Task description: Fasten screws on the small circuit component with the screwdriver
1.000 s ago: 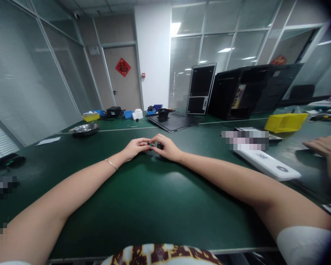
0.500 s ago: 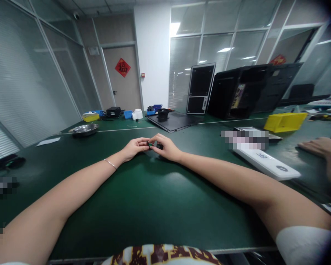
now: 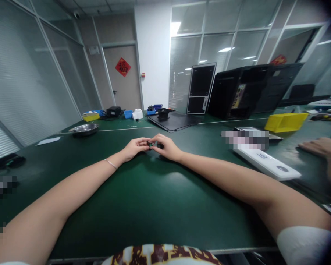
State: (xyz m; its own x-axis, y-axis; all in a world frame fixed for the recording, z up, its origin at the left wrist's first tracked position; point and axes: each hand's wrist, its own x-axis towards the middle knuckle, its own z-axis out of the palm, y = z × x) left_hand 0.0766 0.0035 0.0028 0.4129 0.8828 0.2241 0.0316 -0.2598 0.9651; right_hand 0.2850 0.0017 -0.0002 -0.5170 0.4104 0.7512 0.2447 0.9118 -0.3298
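Yellow plastic bin [image 3: 286, 122] far off on the right of the green bench mat [image 3: 143, 209], its inside hidden by its wall. Smaller yellow bin [image 3: 90, 117] far off on the left, not far from a little blue bin [image 3: 128, 115]. More blue bins [image 3: 151, 110] a bit farther right, with dark bits in them, too small to tell. Shiny steel bowl [image 3: 84, 129] on the left, its inside too far off to see well. Flat black board [image 3: 176, 122] far off in the middle, with a black cup-shaped thing [image 3: 163, 113] on top. Left hand [image 3: 135, 148] and right hand [image 3: 165, 146] both pinching, fingertips close together over the middle of the mat, a tiny black and green part [image 3: 150, 145] held between them. Almost no change from the earlier frames: same two hands, same spot, same pinch. Only a small shift of the whole view. Another person's hand [image 3: 317, 147] on the right, lying flat near a long white box [image 3: 266, 164], a little closer to the middle than in the first frame. Long side of the tiny part and the way it points too hidden by fingers to tell.
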